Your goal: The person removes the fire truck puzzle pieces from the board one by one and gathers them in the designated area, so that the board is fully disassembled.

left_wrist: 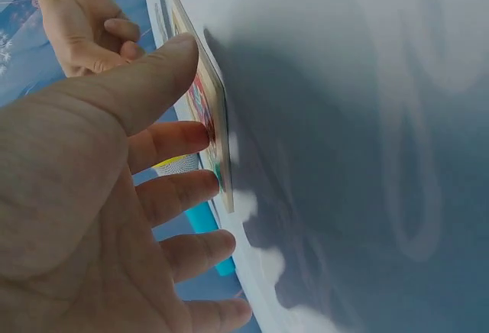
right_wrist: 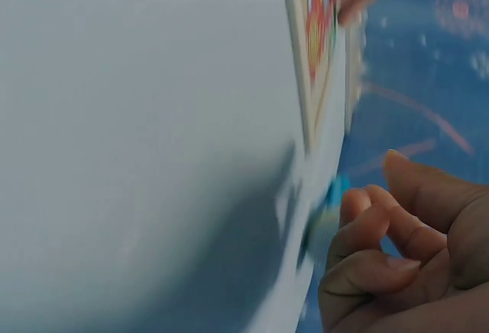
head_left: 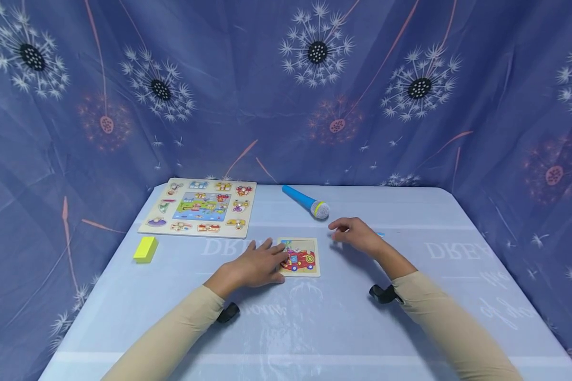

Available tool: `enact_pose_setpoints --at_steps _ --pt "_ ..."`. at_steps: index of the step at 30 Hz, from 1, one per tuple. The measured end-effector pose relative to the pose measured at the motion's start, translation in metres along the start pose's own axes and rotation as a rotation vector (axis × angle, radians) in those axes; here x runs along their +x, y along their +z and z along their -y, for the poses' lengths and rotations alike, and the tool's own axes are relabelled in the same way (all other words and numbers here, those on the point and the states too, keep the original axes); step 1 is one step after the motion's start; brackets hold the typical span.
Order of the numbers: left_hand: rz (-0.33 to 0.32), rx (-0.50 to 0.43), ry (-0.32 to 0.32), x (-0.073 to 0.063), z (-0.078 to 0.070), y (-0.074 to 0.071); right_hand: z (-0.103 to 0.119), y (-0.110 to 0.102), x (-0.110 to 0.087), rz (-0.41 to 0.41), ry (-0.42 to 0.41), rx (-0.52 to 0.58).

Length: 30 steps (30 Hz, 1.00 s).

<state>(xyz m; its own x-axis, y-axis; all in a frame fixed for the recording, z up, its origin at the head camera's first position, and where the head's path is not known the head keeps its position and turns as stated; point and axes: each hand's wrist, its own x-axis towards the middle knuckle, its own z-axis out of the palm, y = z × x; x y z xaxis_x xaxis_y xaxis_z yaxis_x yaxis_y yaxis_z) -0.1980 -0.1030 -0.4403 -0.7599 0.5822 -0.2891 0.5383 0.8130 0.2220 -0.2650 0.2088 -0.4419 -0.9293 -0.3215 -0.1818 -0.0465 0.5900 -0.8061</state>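
A small square wooden jigsaw puzzle [head_left: 302, 260] with a red car picture lies on the table. My left hand [head_left: 259, 264] is spread over its left side, fingers stretched out and fingertips right at the picture. In the left wrist view the fingers [left_wrist: 176, 197] and thumb overlap the board's edge. To the right of the puzzle, my right hand [head_left: 357, 236] hovers above the table with loosely bent fingers and nothing in its grasp. Just beyond it lies a blue toy microphone [head_left: 299, 198] with a grey head and yellow ring.
At the back left is a larger peg puzzle board [head_left: 149, 227] with vehicle pieces. A yellow block [head_left: 145, 250] sits in front of it. A small blue item [head_left: 380, 234] shows partly behind the right hand. Patterned blue curtains [head_left: 248, 95] hang behind and beside the table.
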Motion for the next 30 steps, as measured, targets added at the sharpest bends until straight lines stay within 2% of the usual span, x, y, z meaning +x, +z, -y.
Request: enact_pose_setpoints --at_steps 6,13,19,24,26,30 --pt "0.011 0.015 -0.009 -0.004 0.001 0.000 0.021 0.042 0.010 0.103 0.003 0.113" --pt "-0.032 0.069 0.010 -0.011 0.001 0.004 0.038 0.074 0.022 0.169 0.010 0.146" --pt "-0.044 0.085 0.013 -0.014 -0.002 0.005 0.047 0.083 0.025 0.211 0.036 0.199" --pt "-0.027 0.069 -0.001 -0.013 -0.002 0.005 0.050 0.084 0.025 0.208 0.080 0.225" --pt "-0.022 0.062 -0.004 -0.013 -0.001 0.005 0.051 0.085 0.026 0.207 0.073 0.199" --pt "-0.009 0.044 -0.003 -0.012 -0.002 0.005 0.052 0.090 0.028 0.215 0.008 0.104"
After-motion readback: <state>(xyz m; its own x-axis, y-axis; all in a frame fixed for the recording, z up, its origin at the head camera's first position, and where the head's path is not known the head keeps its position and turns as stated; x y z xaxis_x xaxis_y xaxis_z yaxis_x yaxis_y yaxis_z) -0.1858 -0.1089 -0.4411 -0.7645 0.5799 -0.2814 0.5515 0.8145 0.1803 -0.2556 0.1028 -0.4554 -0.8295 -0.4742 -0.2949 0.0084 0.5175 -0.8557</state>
